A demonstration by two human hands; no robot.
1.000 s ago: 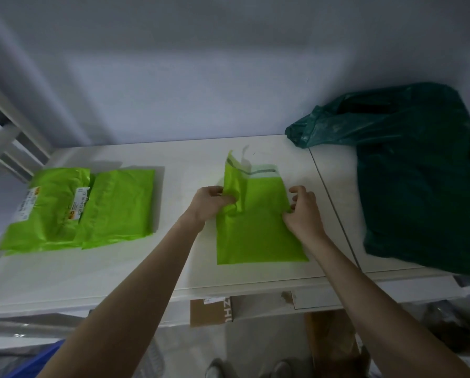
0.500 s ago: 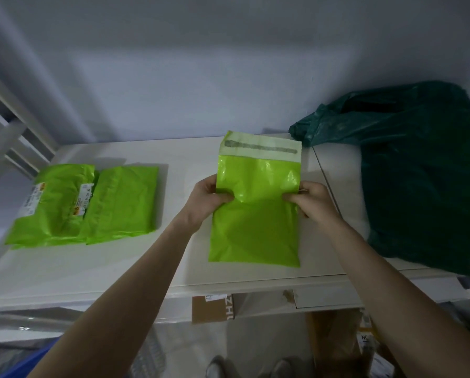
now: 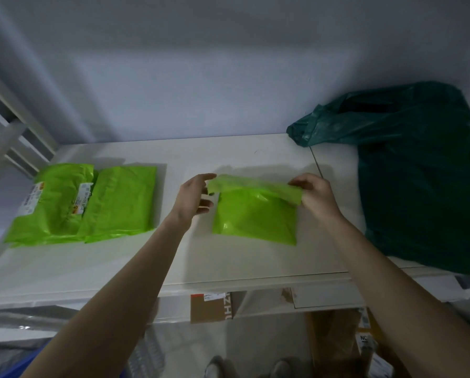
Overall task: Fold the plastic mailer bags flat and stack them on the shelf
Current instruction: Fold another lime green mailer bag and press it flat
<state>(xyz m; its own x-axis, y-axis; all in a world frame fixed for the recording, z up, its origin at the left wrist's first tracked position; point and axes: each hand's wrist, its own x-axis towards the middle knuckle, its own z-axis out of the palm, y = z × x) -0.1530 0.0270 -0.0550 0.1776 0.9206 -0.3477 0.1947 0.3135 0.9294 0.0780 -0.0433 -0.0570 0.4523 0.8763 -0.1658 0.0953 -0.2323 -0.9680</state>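
While the right hand [image 3: 314, 193] pinches the flap of the mailer bag [image 3: 255, 214] at frame centre on the shelf [image 3: 119, 263], the left hand [image 3: 194, 196] is open, fingers straight beside the flap's other end.

A lime green mailer bag [image 3: 255, 216] lies on a white shelf [image 3: 119, 263]; two more lime green mailer bags [image 3: 86, 203] carry white labels with orange marks; a dark green plastic bag [image 3: 419, 173]; a brown cardboard box [image 3: 210, 308] below.
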